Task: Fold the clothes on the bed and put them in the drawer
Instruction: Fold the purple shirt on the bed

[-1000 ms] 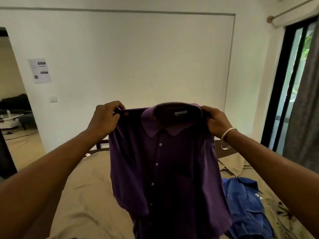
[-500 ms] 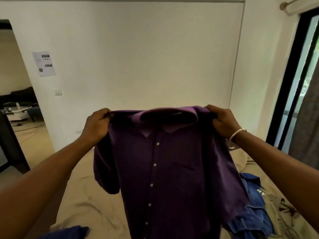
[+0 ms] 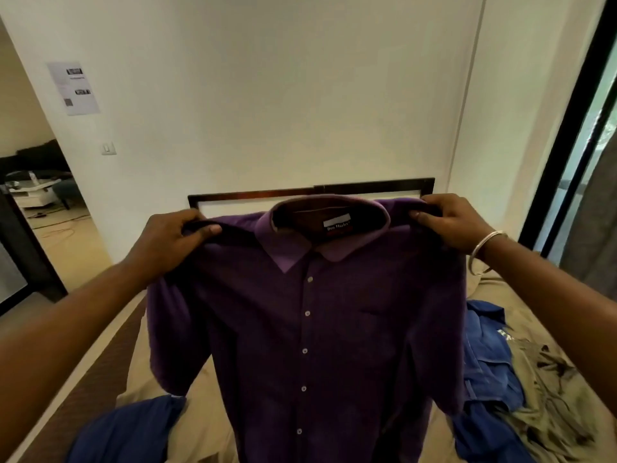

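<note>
Left hand (image 3: 167,242) and right hand (image 3: 450,225) pinch shoulders of purple shirt (image 3: 310,329), holding it up, buttoned front facing camera, above bed (image 3: 187,412). Collar label (image 3: 338,225) reads "Ben Hurley"; last letters blurred.

Both hands (image 3: 167,242) (image 3: 449,225) hold purple shirt (image 3: 307,329) above bed (image 3: 187,406).

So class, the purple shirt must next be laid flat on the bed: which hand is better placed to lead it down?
Probably the left hand: bare bed lies below it, while blue clothes lie under the right hand. Both grip the purple shirt.
</note>
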`<action>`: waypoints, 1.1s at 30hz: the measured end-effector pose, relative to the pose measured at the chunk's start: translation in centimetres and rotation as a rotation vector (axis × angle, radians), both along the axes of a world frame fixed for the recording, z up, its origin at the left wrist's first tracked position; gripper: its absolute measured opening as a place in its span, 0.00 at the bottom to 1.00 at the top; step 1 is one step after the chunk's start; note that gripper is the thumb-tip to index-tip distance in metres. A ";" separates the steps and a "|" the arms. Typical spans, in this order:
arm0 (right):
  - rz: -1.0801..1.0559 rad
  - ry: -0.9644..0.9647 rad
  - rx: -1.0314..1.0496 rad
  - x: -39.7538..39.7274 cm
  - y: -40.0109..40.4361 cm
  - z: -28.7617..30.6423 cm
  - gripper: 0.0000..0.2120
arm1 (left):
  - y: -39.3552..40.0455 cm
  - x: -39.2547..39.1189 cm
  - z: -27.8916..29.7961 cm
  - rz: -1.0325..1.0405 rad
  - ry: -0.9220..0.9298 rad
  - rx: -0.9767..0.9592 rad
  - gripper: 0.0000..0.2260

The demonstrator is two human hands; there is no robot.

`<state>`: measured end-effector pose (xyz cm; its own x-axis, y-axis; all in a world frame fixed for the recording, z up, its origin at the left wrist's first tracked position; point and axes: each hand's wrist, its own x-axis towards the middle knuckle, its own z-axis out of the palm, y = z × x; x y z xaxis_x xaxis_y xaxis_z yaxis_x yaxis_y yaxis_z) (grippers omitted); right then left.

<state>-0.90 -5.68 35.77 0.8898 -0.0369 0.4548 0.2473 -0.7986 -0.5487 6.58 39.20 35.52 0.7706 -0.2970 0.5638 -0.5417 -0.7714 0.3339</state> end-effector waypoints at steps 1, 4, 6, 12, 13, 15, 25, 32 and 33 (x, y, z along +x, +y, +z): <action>0.017 0.059 -0.033 -0.4 -0.4 0.0 0.08 | 0.5 -0.2 -0.1 -0.035 0.067 0.068 0.09; 0.128 0.126 0.112 -2.1 0.5 -1.5 0.10 | 1.4 -1.3 -1.9 -0.110 0.169 -0.011 0.13; 0.151 0.173 0.276 -3.0 1.9 -3.7 0.11 | 1.6 -2.0 -4.4 -0.126 0.205 -0.141 0.10; 0.312 0.910 0.183 -5.4 1.8 -9.8 0.26 | 4.3 -5.6 -11.0 -0.462 1.010 -0.165 0.17; 0.334 1.033 0.212 -5.8 1.4 -10.5 0.37 | 5.3 -5.8 -11.8 -0.556 1.211 -0.096 0.16; 0.436 1.293 0.358 -6.8 1.5 -12.2 0.44 | 7.7 -6.1 -14.2 -0.739 1.504 0.068 0.17; 0.354 1.073 0.250 -2.3 2.6 -24.2 0.10 | 6.4 -2.2 -27.6 -0.279 1.170 -0.056 0.05; 0.187 0.942 0.089 1.6 2.0 -36.0 0.13 | 2.1 1.5 -37.5 0.146 0.997 -0.013 0.08; 0.187 0.939 0.044 2.3 1.6 -38.2 0.14 | 2.1 2.0 -39.3 0.174 0.984 -0.019 0.06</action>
<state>1.45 -4.06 -2.39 0.8839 0.1429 -0.4454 -0.1873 -0.7644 -0.6169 8.62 41.27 -3.82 0.9292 -0.1328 -0.3450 0.1027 -0.8037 0.5861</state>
